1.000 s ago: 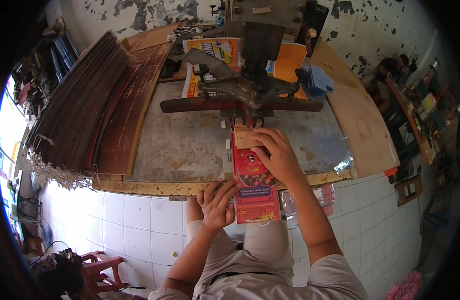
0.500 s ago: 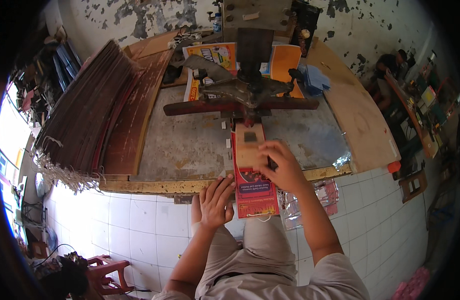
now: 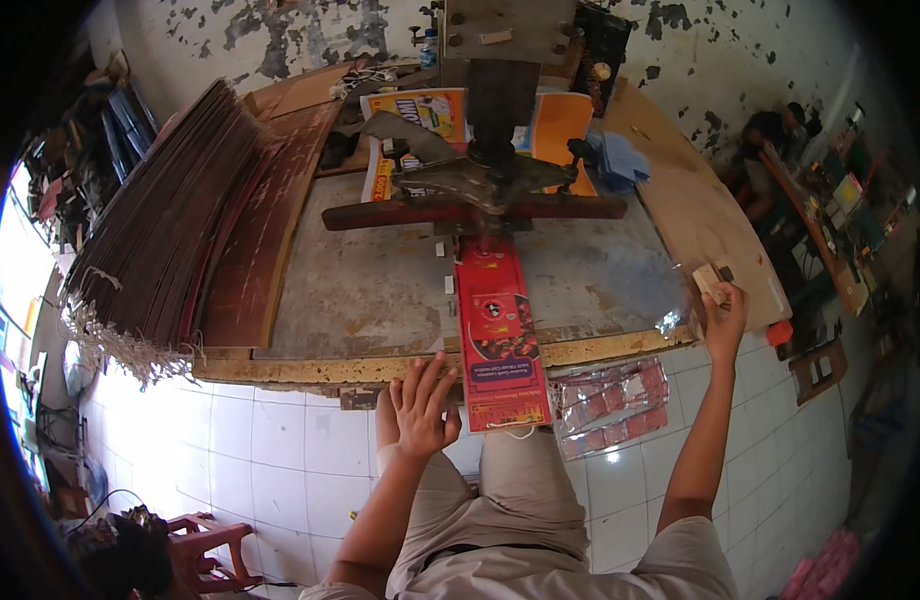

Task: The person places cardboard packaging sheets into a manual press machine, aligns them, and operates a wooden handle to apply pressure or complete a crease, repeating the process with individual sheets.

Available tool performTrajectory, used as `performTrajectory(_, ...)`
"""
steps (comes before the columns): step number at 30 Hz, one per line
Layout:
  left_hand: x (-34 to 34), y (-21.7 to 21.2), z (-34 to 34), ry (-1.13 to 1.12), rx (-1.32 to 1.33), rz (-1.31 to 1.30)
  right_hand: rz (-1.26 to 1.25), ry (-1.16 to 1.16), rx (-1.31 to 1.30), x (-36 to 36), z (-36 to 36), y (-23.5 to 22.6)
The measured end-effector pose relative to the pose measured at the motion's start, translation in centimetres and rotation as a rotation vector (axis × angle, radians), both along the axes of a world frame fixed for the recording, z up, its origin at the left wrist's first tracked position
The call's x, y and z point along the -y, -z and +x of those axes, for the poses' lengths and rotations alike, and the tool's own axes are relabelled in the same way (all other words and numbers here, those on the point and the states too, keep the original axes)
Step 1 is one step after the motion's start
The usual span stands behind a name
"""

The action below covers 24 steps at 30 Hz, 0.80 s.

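A flat red printed paper bag (image 3: 496,330) lies lengthwise under the dark metal press arms (image 3: 480,205). Its near end hangs past the table's front edge, where a white cord loop shows. My left hand (image 3: 423,408) rests at that edge just left of the bag, fingers stretched out and holding nothing. Out at the right, my right hand (image 3: 725,315) grips a small pale wooden block (image 3: 707,281) with a dark piece on it, over the corner of the brown board.
A tall leaning stack of dark brown sheets (image 3: 165,220) with frayed strings fills the left side. Clear plastic-wrapped red packs (image 3: 610,405) sit below the front edge. A brown board (image 3: 700,220) lines the right; a person (image 3: 775,140) sits farther off.
My right hand has lifted the wooden block off the red bag and carried it right to the brown board, uncovering the bag's print. My left hand stays near the edge.
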<state>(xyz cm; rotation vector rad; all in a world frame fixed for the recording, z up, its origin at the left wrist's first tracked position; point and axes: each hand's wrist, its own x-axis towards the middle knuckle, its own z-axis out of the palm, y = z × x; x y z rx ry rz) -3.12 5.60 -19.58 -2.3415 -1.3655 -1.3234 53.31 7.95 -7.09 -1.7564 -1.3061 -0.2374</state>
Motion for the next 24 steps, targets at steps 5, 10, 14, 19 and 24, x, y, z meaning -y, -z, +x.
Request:
performTrajectory(5,0.1,0.0,-0.1,-0.004,-0.019,-0.020,0.144,0.141,0.215,-0.4,0.2,2.8)
performTrajectory(10,0.1,0.7,-0.2,-0.029,-0.009,0.010,0.205,-0.094,0.226,1.0,-14.4,5.0)
performTrajectory(14,0.1,0.7,-0.3,-0.033,-0.010,0.029,0.166,-0.240,0.290,2.0,-24.0,7.9)
performTrajectory(19,0.1,0.3,-0.2,-0.023,-0.019,0.007,0.246,-0.173,0.234,0.9,-25.5,10.5)
performTrajectory(24,-0.1,1.0,0.1,-0.044,0.009,0.033,0.287,-0.179,0.224,0.5,-25.4,11.3)
